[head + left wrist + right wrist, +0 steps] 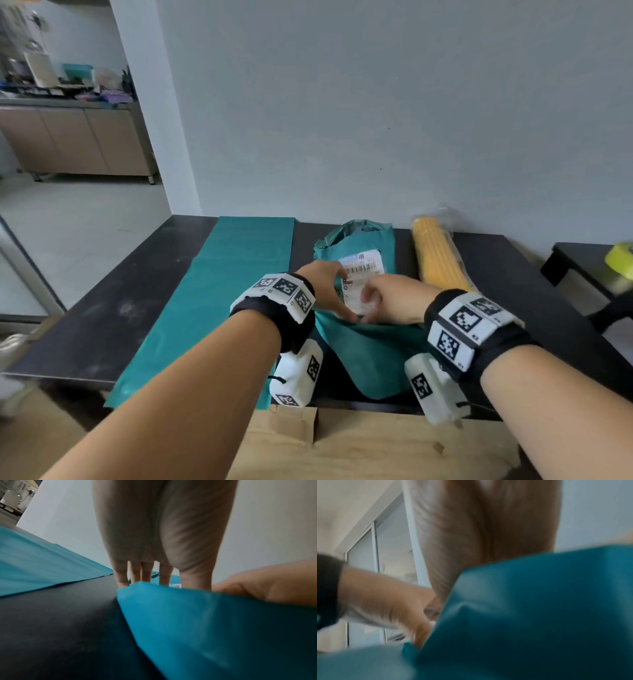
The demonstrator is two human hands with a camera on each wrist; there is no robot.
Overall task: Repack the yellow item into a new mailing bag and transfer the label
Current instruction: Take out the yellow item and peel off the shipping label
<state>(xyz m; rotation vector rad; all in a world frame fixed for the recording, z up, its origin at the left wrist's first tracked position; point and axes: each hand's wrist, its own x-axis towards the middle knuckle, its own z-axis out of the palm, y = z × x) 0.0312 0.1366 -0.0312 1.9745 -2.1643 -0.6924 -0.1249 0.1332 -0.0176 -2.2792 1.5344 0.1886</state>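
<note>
The yellow item, a long roll in clear wrap, lies on the black table at the right. A crumpled teal old bag sits in the middle and carries the white label. To the left a flat new teal bag is spread out. My left hand presses the old bag beside the label, its fingers straight. My right hand pinches the label's near end, which looks lifted. Teal folds hide the fingertips in both wrist views.
A grey wall stands right behind the table. A small dark side table at the right holds a yellow-green tape roll. A brown cardboard surface lies at the table's front edge.
</note>
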